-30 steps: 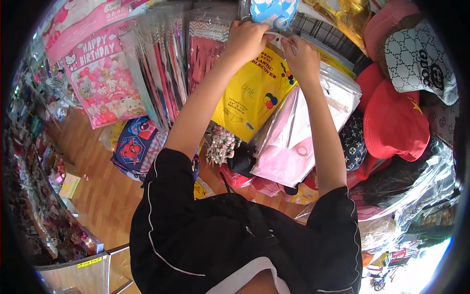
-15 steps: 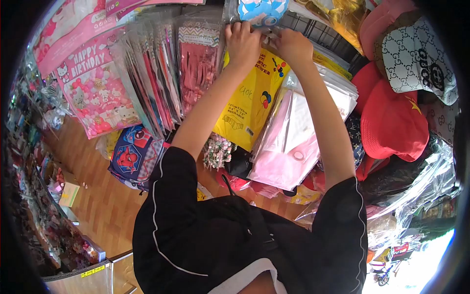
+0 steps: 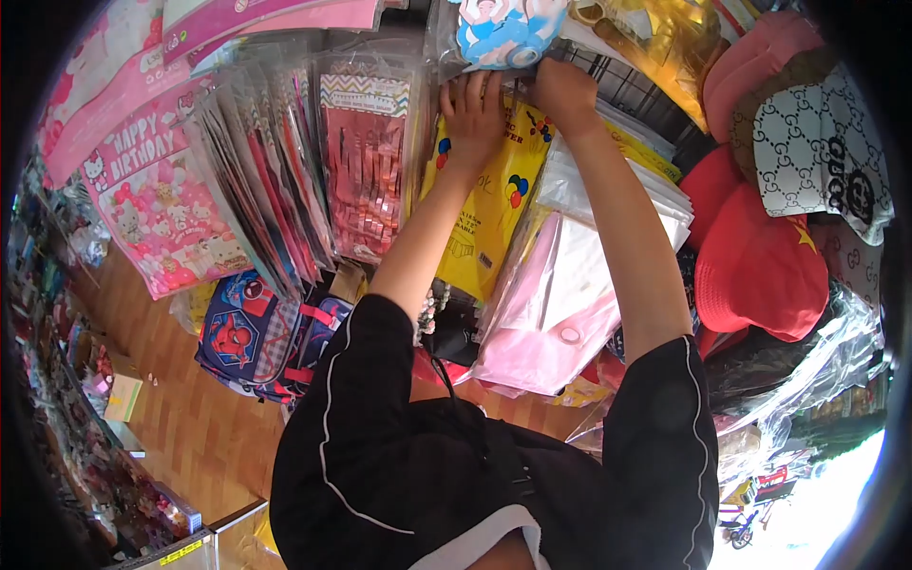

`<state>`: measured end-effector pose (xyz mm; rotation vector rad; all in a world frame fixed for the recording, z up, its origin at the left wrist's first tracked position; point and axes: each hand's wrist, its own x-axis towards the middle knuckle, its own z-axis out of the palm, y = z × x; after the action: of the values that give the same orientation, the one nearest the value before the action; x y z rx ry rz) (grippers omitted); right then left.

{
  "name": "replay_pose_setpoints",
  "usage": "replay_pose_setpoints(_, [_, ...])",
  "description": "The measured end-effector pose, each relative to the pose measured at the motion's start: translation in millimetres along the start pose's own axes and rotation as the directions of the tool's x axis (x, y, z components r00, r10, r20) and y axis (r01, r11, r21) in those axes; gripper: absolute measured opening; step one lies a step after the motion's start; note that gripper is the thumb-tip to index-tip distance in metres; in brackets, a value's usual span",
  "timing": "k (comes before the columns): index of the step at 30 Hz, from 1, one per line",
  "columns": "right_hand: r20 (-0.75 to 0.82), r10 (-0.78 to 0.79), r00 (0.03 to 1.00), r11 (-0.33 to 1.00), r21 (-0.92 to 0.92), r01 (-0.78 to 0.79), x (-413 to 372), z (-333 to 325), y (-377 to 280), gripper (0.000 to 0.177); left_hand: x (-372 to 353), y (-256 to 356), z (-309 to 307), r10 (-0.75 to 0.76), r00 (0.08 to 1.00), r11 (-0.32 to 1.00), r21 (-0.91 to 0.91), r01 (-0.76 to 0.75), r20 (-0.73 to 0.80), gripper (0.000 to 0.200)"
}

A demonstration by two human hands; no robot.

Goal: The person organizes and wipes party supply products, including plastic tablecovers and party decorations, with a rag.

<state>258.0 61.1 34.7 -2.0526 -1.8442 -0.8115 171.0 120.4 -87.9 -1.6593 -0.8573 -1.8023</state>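
Note:
My left hand (image 3: pixel 472 119) lies with fingers spread over the upper part of a yellow plastic table cover packet (image 3: pixel 489 214), which hangs on the rack. The packet carries balloon pictures and size print. My right hand (image 3: pixel 564 93) is closed near the packet's top right corner, and its fingertips are hidden, so what they grip cannot be made out. Just above both hands hangs a clear bag with a blue and white decoration (image 3: pixel 503 33). Under my right forearm hang pink and white packets (image 3: pixel 541 323) in clear plastic.
Left of the hands hang pink fringe packets (image 3: pixel 366 171) and a Happy Birthday Hello Kitty packet (image 3: pixel 166 204). Red caps (image 3: pixel 760 256) and a patterned cap (image 3: pixel 807 142) hang at right. A Spider-Man backpack (image 3: pixel 252 337) sits below. Black wire grid (image 3: pixel 608 76) shows behind.
My left hand has moved from the packet's top edge down onto its front, fingers now spread. My right hand stays near the top, more closed. The whole view has shifted slightly.

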Motion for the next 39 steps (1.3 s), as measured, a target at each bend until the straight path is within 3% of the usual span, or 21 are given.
replay_pose_setpoints(2, [0.038,0.011,0.999,1.0,0.02,-0.012,-1.9,2.6,-1.3,0.021,-24.4,19.9,-44.2,-0.181,0.969,0.972,-0.117,0.202,0.171,0.049])
replay_pose_setpoints(4, [0.023,-0.039,0.999,0.999,-0.004,0.039,-1.7,2.2,2.1,0.028,-70.0,32.7,-80.1,-0.124,0.92,0.961,-0.187,0.205,0.372,0.054])
replay_pose_setpoints(8, [-0.056,-0.079,0.995,0.996,-0.035,0.077,0.6,13.9,6.2,0.035,-128.6,28.7,-88.0,-0.135,0.87,0.946,-0.199,0.255,0.474,0.056])
replay_pose_setpoints(10, [-0.066,-0.102,0.993,0.994,-0.04,0.1,-0.8,15.1,8.4,0.029,-136.5,22.8,-79.3,-0.088,0.769,0.958,-0.158,0.24,0.633,0.052])
replay_pose_setpoints(12, [-0.128,-0.115,0.985,0.993,-0.012,0.114,0.0,19.5,9.6,0.024,-143.2,18.3,-61.4,-0.111,0.73,0.974,-0.073,0.216,0.674,0.051])
replay_pose_setpoints(13, [-0.068,-0.097,0.993,0.995,0.018,0.099,-4.7,8.4,5.2,0.02,-146.0,16.1,-52.0,-0.125,0.689,0.984,-0.001,0.181,0.714,0.051])
replay_pose_setpoints(17, [-0.091,-0.06,0.994,0.998,0.013,0.061,-3.5,13.9,6.2,0.021,-148.9,13.4,-23.7,-0.134,0.734,0.984,0.003,0.177,0.666,0.053])
replay_pose_setpoints(19, [-0.067,-0.06,0.996,0.998,-0.012,0.059,-2.2,13.5,6.7,0.021,-148.2,12.7,-25.8,-0.16,0.677,0.98,0.031,0.199,0.719,0.054])
replay_pose_setpoints(23, [-0.022,-0.047,0.999,0.999,-0.015,0.047,-2.7,16.8,8.6,0.022,-156.5,9.3,-43.4,-0.147,0.652,0.982,0.033,0.184,0.744,0.054])
replay_pose_setpoints(25, [-0.023,-0.061,0.998,0.998,-0.001,0.061,-5.6,17.6,9.5,0.022,-184.1,6.9,-60.8,-0.084,0.626,0.947,-0.134,0.293,0.776,0.058])
replay_pose_setpoints(29, [-0.056,-0.058,0.997,0.998,0.012,0.059,-1.2,30.2,18.7,0.022,-242.2,3.2,-76.4,-0.072,0.61,0.947,-0.138,0.29,0.789,0.057])
replay_pose_setpoints(30, [-0.064,-0.067,0.996,0.998,-0.008,0.066,3.9,33.9,17.9,0.022,-258.7,2.8,-60.2,-0.065,0.656,0.998,0.06,0.031,0.752,0.058])
replay_pose_setpoints(31, [-0.052,-0.082,0.995,0.996,0.02,0.083,-0.6,21.6,10.5,0.022,-252.2,-0.6,-52.7,-0.044,0.698,0.936,0.274,-0.221,0.715,0.059])
replay_pose_setpoints(32, [-0.058,-0.095,0.994,0.995,0.031,0.097,2.7,21.6,6.4,0.022,-250.2,1.8,-50.6,-0.055,0.701,0.93,0.291,-0.223,0.711,0.059])
replay_pose_setpoints(34, [0.005,-0.053,0.999,0.999,-0.013,0.053,1.8,21.2,11.7,0.023,-219.2,17.4,-63.5,-0.239,0.389,0.971,0.208,0.122,0.89,0.063])
replay_pose_setpoints(35, [0.002,-0.067,0.998,0.998,0.018,0.067,2.9,20.9,13.5,0.025,-212.6,18.2,-68.5,-0.237,0.364,0.968,0.189,0.163,0.901,0.064])
replay_pose_setpoints(36, [0.004,-0.076,0.997,0.997,0.03,0.075,3.6,22.1,16.3,0.025,-210.0,19.8,-75.7,-0.248,0.359,0.966,0.203,0.16,0.9,0.064])
replay_pose_setpoints(38, [0.003,-0.158,0.987,0.984,0.088,0.157,7.4,27.3,22.2,0.03,-210.3,19.8,-93.5,-0.182,0.541,0.981,0.114,0.157,0.821,0.047])
replay_pose_setpoints(39, [0.026,-0.217,0.976,0.961,0.181,0.209,12.0,26.7,26.4,0.035,-216.4,18.9,-104.5,-0.218,0.531,0.975,0.154,0.161,0.819,0.047])
